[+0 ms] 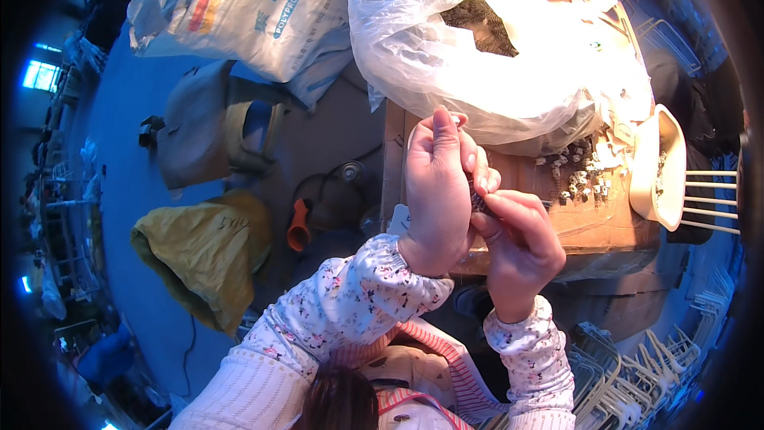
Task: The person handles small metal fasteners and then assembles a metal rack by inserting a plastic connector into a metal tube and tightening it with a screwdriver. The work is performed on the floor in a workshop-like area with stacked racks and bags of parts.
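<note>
My left hand [439, 185] is raised over a cardboard box [573, 233], thumb up. A small white part [457, 120] shows between its thumb and forefinger. Its other fingers curl around small dark pieces [477, 200], partly hidden. My right hand [525, 245] meets it from the lower right, thumb and forefinger pinching at those same dark pieces. Several small white parts with metal bits [579, 182] lie loose on the box, right of my hands. Just beyond my fingers, a clear plastic bag [412, 42] opens onto a mass of small dark pieces [480, 24].
A cream plastic tray [644, 179] with small pieces inside stands at the box's right edge. White wire hangers [632, 376] crowd the lower right. Leftward are a printed woven sack [239, 12], a grey-brown chair [197, 125], a yellow sack [203, 251] and an orange tubular object [298, 230].
</note>
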### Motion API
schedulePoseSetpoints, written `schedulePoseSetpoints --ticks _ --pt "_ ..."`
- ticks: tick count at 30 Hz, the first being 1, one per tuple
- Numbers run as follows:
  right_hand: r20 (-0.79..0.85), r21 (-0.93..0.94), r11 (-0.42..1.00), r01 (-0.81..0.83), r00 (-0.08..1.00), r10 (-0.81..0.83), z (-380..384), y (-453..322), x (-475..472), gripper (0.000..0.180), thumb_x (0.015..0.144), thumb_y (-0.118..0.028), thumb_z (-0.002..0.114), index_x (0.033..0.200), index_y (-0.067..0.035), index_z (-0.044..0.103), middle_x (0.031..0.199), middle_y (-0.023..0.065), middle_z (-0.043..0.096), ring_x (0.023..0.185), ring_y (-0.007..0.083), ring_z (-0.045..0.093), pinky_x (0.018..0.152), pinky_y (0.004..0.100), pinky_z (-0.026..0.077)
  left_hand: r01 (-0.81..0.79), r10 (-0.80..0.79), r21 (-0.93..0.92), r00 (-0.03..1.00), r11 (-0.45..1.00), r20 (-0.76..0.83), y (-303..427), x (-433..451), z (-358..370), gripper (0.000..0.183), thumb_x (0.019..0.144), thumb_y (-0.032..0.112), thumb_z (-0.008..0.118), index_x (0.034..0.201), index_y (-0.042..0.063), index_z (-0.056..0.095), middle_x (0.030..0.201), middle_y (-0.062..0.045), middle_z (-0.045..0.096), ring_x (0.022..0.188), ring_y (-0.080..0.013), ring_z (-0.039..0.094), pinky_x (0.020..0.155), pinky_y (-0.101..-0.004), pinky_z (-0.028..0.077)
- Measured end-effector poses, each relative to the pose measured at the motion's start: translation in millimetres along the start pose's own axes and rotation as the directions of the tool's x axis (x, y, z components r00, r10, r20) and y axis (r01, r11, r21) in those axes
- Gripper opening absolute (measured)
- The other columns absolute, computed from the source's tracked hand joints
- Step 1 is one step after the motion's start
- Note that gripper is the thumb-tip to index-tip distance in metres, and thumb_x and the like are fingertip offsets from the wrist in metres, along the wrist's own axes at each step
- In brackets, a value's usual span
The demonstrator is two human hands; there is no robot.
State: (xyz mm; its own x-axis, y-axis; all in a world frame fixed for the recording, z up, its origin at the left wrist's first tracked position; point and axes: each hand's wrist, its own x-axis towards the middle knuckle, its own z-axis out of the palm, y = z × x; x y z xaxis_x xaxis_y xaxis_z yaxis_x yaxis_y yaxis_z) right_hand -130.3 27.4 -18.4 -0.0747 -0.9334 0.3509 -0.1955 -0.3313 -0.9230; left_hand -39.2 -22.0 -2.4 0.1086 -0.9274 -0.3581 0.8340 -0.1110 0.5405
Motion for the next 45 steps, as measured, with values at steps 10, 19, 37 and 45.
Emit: schedulePoseSetpoints --ticks 10,19,37,45 --pt "0.072 0.542 0.787 -0.293 0.95 0.304 -29 -5 17 0.023 0.084 -0.008 0.07 0.1 0.006 0.062 0.087 0.0115 0.063 0.065 0.0133 0.06 0.057 0.024 0.052 -0.249 0.081 0.406 0.918 0.879 0.389 15 -8 -14 0.026 0.099 0.029 0.047 0.102 0.004 0.046 0.083 -0.007 0.058 0.044 -0.0029 0.04 0.041 -0.0166 0.035" --pt "0.297 0.676 0.517 -0.525 0.837 0.46 -43 -9 18 0.022 0.086 -0.014 0.069 0.099 0.003 0.063 0.083 0.0103 0.064 0.063 0.0127 0.06 0.051 0.0228 0.049 -0.678 0.347 0.355 0.672 0.644 0.654 -5 -9 -22 0.021 0.088 0.002 0.063 0.105 0.001 0.051 0.099 -0.014 0.064 0.061 -0.004 0.055 0.047 -0.0157 0.042" --pt "-0.036 0.014 0.997 0.076 0.996 -0.076 -53 -19 30 0.021 0.074 0.011 0.071 0.093 0.002 0.066 0.09 0.0148 0.065 0.08 0.0191 0.065 0.069 0.0268 0.055 -0.274 0.003 0.412 0.835 0.869 0.55 10 -23 -18 0.024 0.082 0.004 0.071 0.102 -0.003 0.062 0.09 -0.008 0.067 0.074 -0.0064 0.06 0.064 -0.0191 0.048" --pt "0.083 -0.015 0.995 0.096 0.992 -0.094 -61 -26 33 0.022 0.07 0.01 0.073 0.09 0.002 0.067 0.085 0.013 0.066 0.076 0.0181 0.064 0.065 0.0259 0.052 -0.188 -0.057 0.385 0.837 0.903 0.544 12 -24 -17 0.025 0.08 0.004 0.073 0.1 -0.006 0.063 0.083 -0.011 0.066 0.058 -0.0058 0.055 0.046 -0.0183 0.041"
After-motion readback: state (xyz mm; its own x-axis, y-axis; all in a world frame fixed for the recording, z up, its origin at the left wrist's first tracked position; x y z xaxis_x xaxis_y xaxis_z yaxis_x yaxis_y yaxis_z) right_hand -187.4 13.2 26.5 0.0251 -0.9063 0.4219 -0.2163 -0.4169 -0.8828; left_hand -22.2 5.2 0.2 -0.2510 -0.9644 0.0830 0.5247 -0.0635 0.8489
